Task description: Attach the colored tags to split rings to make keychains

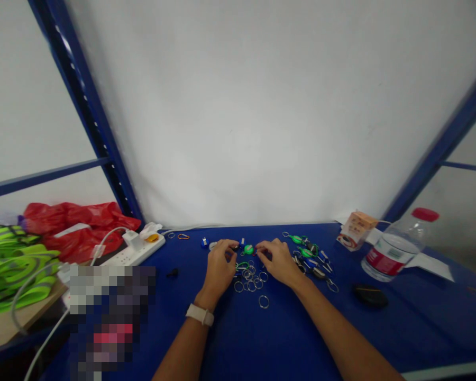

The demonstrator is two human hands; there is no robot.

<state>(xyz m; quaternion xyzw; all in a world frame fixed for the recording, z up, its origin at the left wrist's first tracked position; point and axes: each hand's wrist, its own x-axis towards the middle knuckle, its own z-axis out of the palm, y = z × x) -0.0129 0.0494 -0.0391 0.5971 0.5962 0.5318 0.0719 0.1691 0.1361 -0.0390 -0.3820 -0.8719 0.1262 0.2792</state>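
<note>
My left hand (221, 267), with a pale watch band on its wrist, is curled beside the small parts at the table's middle; anything between its fingertips is too small to make out. Across from it, my right hand (278, 260) has its thumb and forefinger close to a green round piece (248, 248). That piece lies between the two hands. Below it is a cluster of silver split rings (250, 279), and one ring (264, 302) lies apart, nearer me. A blue round piece (204, 242) rests to the left of my left hand.
Green and blue key reels (310, 254) with rings lie to the right. Farther right are a small box (356, 230), a red-capped bottle (394, 251) and a black object (369, 296). A white power strip (137, 253) and a black piece (173, 273) are on the left.
</note>
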